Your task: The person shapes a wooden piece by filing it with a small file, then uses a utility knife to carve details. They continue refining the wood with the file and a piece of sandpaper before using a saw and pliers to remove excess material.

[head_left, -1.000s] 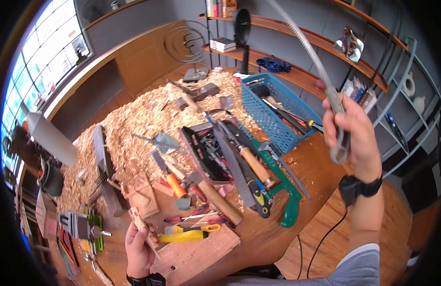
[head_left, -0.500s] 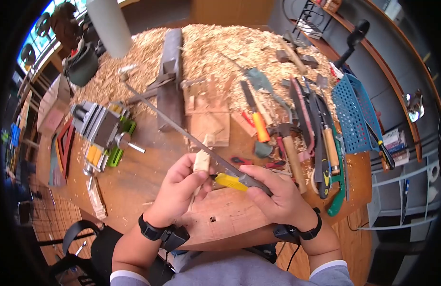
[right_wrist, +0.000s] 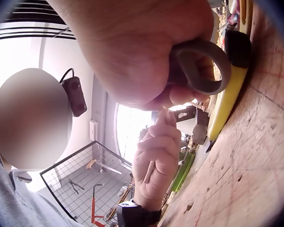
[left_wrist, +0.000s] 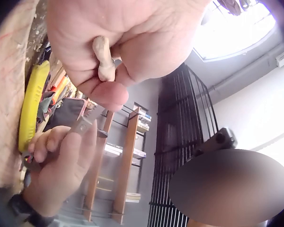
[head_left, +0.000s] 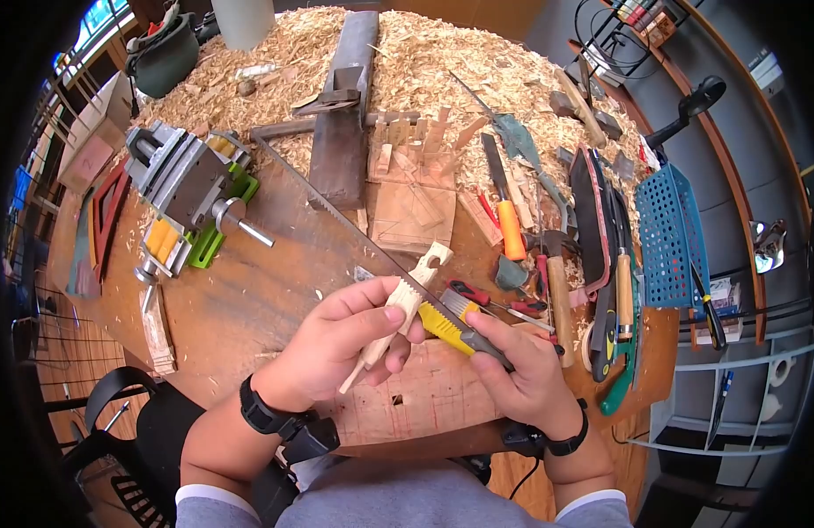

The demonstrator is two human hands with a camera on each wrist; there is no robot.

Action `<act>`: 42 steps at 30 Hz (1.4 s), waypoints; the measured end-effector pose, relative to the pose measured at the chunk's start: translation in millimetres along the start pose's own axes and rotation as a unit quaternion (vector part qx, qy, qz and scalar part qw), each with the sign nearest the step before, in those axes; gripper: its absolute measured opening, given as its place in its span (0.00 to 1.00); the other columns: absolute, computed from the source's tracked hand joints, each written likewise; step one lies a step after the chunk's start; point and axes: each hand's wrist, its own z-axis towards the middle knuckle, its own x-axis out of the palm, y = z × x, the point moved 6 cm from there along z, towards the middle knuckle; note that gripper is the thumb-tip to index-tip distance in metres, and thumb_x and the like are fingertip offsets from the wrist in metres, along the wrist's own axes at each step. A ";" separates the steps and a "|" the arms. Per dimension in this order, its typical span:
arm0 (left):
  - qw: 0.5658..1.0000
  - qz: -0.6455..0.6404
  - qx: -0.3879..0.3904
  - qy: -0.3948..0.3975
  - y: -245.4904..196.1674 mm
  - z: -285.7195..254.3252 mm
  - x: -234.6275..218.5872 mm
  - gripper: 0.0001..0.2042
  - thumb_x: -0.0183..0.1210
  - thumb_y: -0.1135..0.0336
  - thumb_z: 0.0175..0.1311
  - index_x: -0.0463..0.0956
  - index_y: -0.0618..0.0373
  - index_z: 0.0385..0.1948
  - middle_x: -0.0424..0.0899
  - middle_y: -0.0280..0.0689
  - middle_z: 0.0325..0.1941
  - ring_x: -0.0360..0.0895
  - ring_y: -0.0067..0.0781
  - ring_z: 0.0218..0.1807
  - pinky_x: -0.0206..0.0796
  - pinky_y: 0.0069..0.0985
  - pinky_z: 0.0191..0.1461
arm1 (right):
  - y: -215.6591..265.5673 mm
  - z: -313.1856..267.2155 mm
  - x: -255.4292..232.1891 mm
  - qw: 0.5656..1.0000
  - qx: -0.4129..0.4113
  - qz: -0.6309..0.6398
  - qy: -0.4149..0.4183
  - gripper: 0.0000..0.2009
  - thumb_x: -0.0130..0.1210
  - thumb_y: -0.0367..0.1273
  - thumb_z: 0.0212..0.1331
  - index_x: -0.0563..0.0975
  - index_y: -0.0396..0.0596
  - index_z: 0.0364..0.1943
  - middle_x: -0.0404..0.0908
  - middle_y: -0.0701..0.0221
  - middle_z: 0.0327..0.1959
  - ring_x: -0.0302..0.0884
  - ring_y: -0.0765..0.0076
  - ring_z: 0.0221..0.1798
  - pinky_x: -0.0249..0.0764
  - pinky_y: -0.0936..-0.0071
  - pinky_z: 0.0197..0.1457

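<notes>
My left hand (head_left: 341,339) pinches a pale carved wooden piece (head_left: 435,257) between thumb and fingers. Its notched end points up and right, and its thin tapered end (left_wrist: 104,59) sticks out below the palm. In my right hand (head_left: 532,378) is the grey handle of a pruning saw (head_left: 361,239), the handle ending in a ring (right_wrist: 220,71). The long toothed blade runs up and left, crossing over the wooden piece just above my left fingertips in the head view. Beneath both hands lies a light wooden board (head_left: 424,405) with a small square hole. A yellow utility knife (head_left: 442,329) lies near its far edge.
A metal vise (head_left: 191,189) stands at left. Behind the board are a dark wooden plane (head_left: 343,136) and heaped shavings (head_left: 451,66). An orange-handled chisel (head_left: 510,229), a hammer (head_left: 558,299) and a green-handled saw (head_left: 616,392) lie at right, beside a blue basket (head_left: 671,238).
The right hand has brought the saw down from high on the right to the wooden piece. Since half a second ago, the piece has tilted rightward. The head view has turned left and down.
</notes>
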 end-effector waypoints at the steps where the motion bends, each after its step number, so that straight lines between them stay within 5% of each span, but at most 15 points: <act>1: 1.000 -0.011 -0.006 0.009 0.9 -0.1 0.6 0.15 0.49 0.68 0.75 0.68 0.62 0.59 0.82 0.36 0.39 0.78 0.20 0.29 0.68 0.15 0.23 | -0.6 -0.9 0.9 1.000 0.000 0.000 0.001 0.25 0.59 0.23 0.60 0.73 0.44 0.64 0.83 0.57 0.36 0.82 0.56 0.32 0.77 0.67 0.37; 10: 0.994 -0.101 -0.031 0.010 10.5 -0.8 -0.4 0.16 0.47 0.66 0.77 0.66 0.61 0.61 0.81 0.39 0.37 0.73 0.20 0.22 0.64 0.14 0.22 | 4.9 -3.2 1.7 0.999 -0.025 -0.028 0.006 0.30 0.60 0.21 0.57 0.70 0.46 0.68 0.78 0.60 0.29 0.77 0.56 0.27 0.73 0.63 0.31; 13: 0.994 -0.091 -0.042 -0.040 11.2 -2.2 2.9 0.20 0.47 0.64 0.76 0.64 0.66 0.64 0.79 0.39 0.33 0.68 0.18 0.17 0.58 0.13 0.17 | 9.2 -4.0 0.1 0.998 -0.033 -0.054 0.009 0.31 0.60 0.21 0.57 0.69 0.45 0.68 0.79 0.60 0.30 0.78 0.56 0.28 0.74 0.63 0.32; 20: 0.993 -0.118 -0.020 -0.014 12.0 -2.3 3.7 0.19 0.51 0.67 0.74 0.61 0.60 0.63 0.78 0.39 0.33 0.68 0.18 0.18 0.58 0.13 0.17 | 13.5 -4.2 -0.2 0.999 0.010 -0.038 0.032 0.29 0.59 0.22 0.59 0.70 0.44 0.67 0.83 0.56 0.38 0.82 0.52 0.36 0.78 0.63 0.40; 23: 1.000 0.009 -0.016 0.024 11.1 -4.7 4.0 0.22 0.57 0.73 0.69 0.60 0.59 0.62 0.76 0.37 0.33 0.70 0.18 0.21 0.60 0.14 0.19 | 12.4 -7.8 1.3 0.999 0.030 -0.024 0.033 0.28 0.58 0.23 0.60 0.69 0.43 0.67 0.83 0.54 0.40 0.83 0.50 0.38 0.79 0.63 0.42; 26: 0.977 0.204 -0.029 -0.061 9.6 -9.5 2.3 0.17 0.62 0.72 0.67 0.66 0.59 0.52 0.73 0.29 0.30 0.70 0.15 0.24 0.60 0.16 0.23 | 17.1 -8.7 4.6 0.998 0.040 -0.008 0.039 0.27 0.56 0.24 0.61 0.68 0.41 0.67 0.82 0.53 0.41 0.83 0.49 0.40 0.78 0.62 0.43; 28: 0.891 0.434 0.104 -0.087 6.1 -16.8 -12.7 0.10 0.63 0.71 0.66 0.71 0.62 0.41 0.73 0.32 0.28 0.73 0.23 0.25 0.63 0.23 0.26 | 22.2 -11.1 11.2 0.998 0.040 0.006 0.045 0.27 0.55 0.24 0.62 0.68 0.39 0.68 0.82 0.52 0.41 0.82 0.48 0.40 0.78 0.61 0.44; 29: 0.887 0.441 0.103 -0.092 1.5 -21.7 -11.4 0.10 0.63 0.71 0.66 0.71 0.62 0.41 0.73 0.32 0.28 0.73 0.23 0.25 0.63 0.23 0.26 | 22.2 -11.9 17.8 0.996 0.059 0.009 0.061 0.28 0.53 0.23 0.61 0.66 0.38 0.68 0.81 0.51 0.41 0.81 0.46 0.40 0.77 0.60 0.45; 31: 0.726 0.641 0.215 -0.124 -20.3 -37.7 3.5 0.09 0.64 0.70 0.64 0.72 0.63 0.33 0.74 0.39 0.28 0.75 0.37 0.27 0.65 0.31 0.30 | 25.0 -13.3 30.7 0.994 0.074 0.019 0.077 0.29 0.52 0.23 0.61 0.65 0.37 0.69 0.80 0.50 0.41 0.80 0.45 0.40 0.77 0.58 0.46; 34: 0.725 0.639 0.183 -0.179 -19.6 -54.0 -2.6 0.09 0.65 0.70 0.62 0.72 0.62 0.33 0.74 0.46 0.29 0.74 0.49 0.29 0.67 0.36 0.32 | 33.7 -14.3 44.0 0.995 0.054 0.036 0.077 0.31 0.49 0.22 0.61 0.60 0.36 0.71 0.78 0.49 0.42 0.79 0.43 0.41 0.76 0.56 0.46; 37: 0.691 0.669 0.199 -0.190 -18.2 -60.9 7.0 0.09 0.65 0.70 0.61 0.72 0.62 0.32 0.74 0.46 0.30 0.75 0.50 0.31 0.68 0.38 0.34 | 37.0 -20.9 55.4 0.987 0.088 0.057 0.119 0.29 0.47 0.20 0.61 0.61 0.32 0.70 0.77 0.45 0.51 0.80 0.43 0.49 0.75 0.59 0.55; 40: 0.640 0.712 0.223 -0.183 -4.8 -62.2 7.7 0.07 0.65 0.73 0.60 0.75 0.62 0.35 0.73 0.43 0.31 0.75 0.41 0.30 0.67 0.31 0.32 | 38.0 -32.6 59.1 0.990 0.060 0.028 0.123 0.33 0.49 0.21 0.61 0.57 0.35 0.73 0.76 0.47 0.42 0.77 0.40 0.40 0.75 0.56 0.45; 42: 0.628 0.725 0.220 -0.178 5.4 -60.3 5.6 0.08 0.65 0.72 0.60 0.74 0.61 0.35 0.73 0.43 0.32 0.75 0.44 0.31 0.68 0.34 0.33 | 38.1 -40.3 62.1 0.990 0.068 0.030 0.119 0.34 0.50 0.21 0.59 0.56 0.36 0.74 0.75 0.50 0.38 0.77 0.43 0.37 0.76 0.56 0.43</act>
